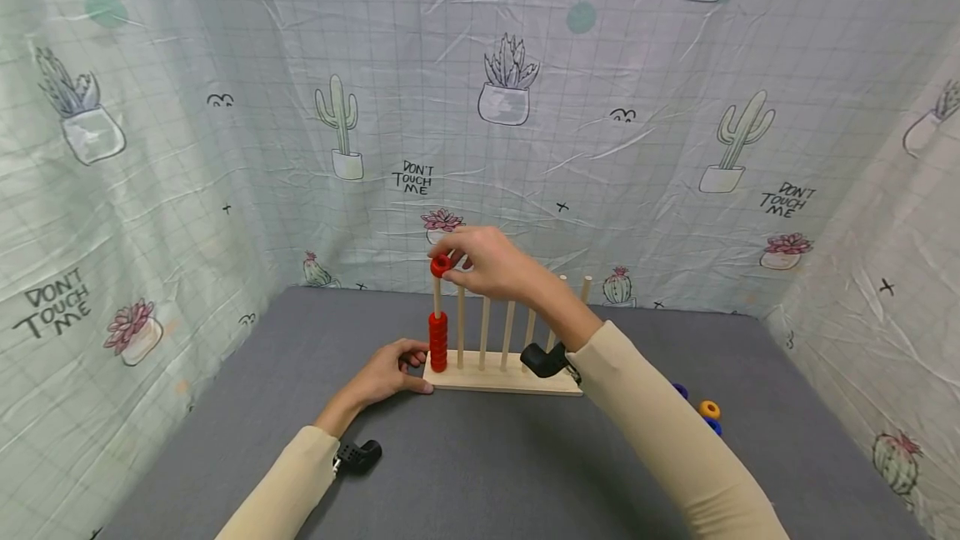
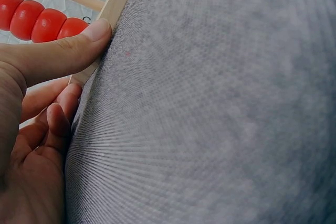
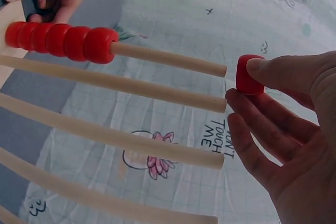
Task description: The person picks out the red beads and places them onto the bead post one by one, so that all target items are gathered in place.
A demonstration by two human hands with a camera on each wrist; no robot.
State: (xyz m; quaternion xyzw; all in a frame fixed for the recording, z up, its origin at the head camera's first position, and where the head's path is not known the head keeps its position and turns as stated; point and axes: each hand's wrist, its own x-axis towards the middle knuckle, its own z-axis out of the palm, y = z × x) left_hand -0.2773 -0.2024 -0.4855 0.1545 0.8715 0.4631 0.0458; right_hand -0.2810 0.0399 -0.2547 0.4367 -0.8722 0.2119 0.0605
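Note:
A wooden peg stand (image 1: 495,384) with several upright pegs stands on the grey table. Several red beads (image 1: 438,342) are stacked on its leftmost peg, from the base to about halfway up. My left hand (image 1: 386,373) holds the stand's left end, its thumb (image 2: 89,40) along the front edge and the other fingers round the end. Between thumb and fingers, my right hand (image 1: 491,261) pinches a single red bead (image 3: 247,83) at the top of that same peg. In the right wrist view, a small gap separates this bead from the peg's tip (image 3: 220,70).
To the right of the stand lie an orange bead (image 1: 709,410) and blue beads (image 1: 712,425), partly hidden by the right sleeve (image 1: 660,432). A patterned cloth (image 1: 570,165) hangs behind and at both sides of the table (image 1: 450,473).

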